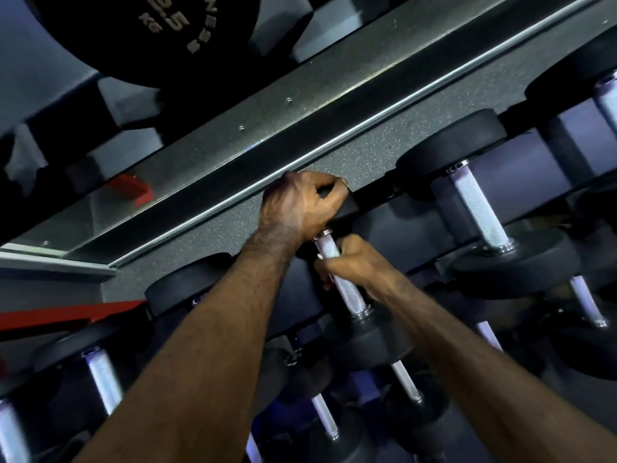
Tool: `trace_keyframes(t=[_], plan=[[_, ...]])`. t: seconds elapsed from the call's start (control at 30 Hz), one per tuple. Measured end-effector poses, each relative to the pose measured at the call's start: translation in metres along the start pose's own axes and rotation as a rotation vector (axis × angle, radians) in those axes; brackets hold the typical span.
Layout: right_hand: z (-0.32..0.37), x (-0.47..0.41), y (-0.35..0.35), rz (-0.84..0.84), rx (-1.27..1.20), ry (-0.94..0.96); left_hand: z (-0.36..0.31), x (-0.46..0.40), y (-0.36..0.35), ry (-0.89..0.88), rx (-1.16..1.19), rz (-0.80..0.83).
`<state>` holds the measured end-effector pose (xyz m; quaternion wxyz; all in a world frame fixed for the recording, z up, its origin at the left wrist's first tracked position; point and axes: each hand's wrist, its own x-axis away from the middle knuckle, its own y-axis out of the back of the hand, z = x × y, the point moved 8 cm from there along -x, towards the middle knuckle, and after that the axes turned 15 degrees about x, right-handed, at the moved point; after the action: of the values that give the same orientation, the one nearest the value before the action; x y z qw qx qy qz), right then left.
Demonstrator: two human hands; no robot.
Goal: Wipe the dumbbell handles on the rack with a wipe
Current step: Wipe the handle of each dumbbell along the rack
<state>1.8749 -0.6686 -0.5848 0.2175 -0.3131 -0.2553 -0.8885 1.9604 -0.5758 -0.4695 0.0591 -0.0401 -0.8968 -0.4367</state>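
L hand (297, 203): fingers curled over top edge of the far black head of the middle dumbbell, gripping it; forearm runs up from bottom centre
R hand (354, 265): wrapped round upper part of the knurled handle (344, 289), thumb side up, fingers curl behind the bar & show at its left
Wipe: can't tell – nothing clearly visible in either hand, may be hidden under R palm
Middle dumbbell: on upper tier of rack, handle tilted, near head (370, 342) black & round, just below R hand
Neighbour dumbbell R (477, 212): same tier, chrome handle bare, untouched
Neighbour dumbbell L (103, 379): handle bare, partly behind L forearm
Lower tier: more chrome handles (324, 419) betw the two forearms, dim
Rack rail (233, 152): grey metal beam w/ bolts running diagonally above the hands
Weight plate (160, 31): black, top left, reads "2.5 KG", above the rail
Red parts (133, 192): left side, beside rail
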Motion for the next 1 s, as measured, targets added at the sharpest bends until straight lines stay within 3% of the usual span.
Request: trace_keyframes(t=[0.1, 0.17, 0.3, 0.4, 0.47, 0.57, 0.77, 1.0], plan=[[-0.025, 0.017, -0.012, 0.095, 0.145, -0.001, 0.002, 0.0, 0.0, -0.003, -0.002, -0.011], [-0.023, 0.016, -0.012, 0.109, 0.077, 0.016, 0.003, 0.0, -0.001, -0.005, -0.004, -0.011], [0.004, -0.003, 0.002, 0.004, -0.14, 0.048, 0.002, 0.0, -0.001, -0.01, 0.021, -0.009], [-0.007, 0.003, 0.006, -0.03, -0.042, 0.1, 0.001, -0.001, 0.0, -0.011, 0.025, -0.01], [-0.025, 0.021, 0.001, 0.053, 0.033, 0.109, 0.002, 0.0, 0.001, -0.014, 0.026, -0.014], [-0.029, 0.029, 0.002, 0.156, -0.111, 0.098, 0.001, 0.002, 0.001, -0.022, 0.015, -0.016], [-0.012, 0.02, 0.026, -0.056, -0.017, 0.184, 0.001, 0.002, 0.002, 0.0, 0.058, -0.008], [-0.023, 0.056, 0.027, -0.408, 0.007, 0.082, 0.0, 0.003, 0.001, 0.01, 0.071, -0.001]])
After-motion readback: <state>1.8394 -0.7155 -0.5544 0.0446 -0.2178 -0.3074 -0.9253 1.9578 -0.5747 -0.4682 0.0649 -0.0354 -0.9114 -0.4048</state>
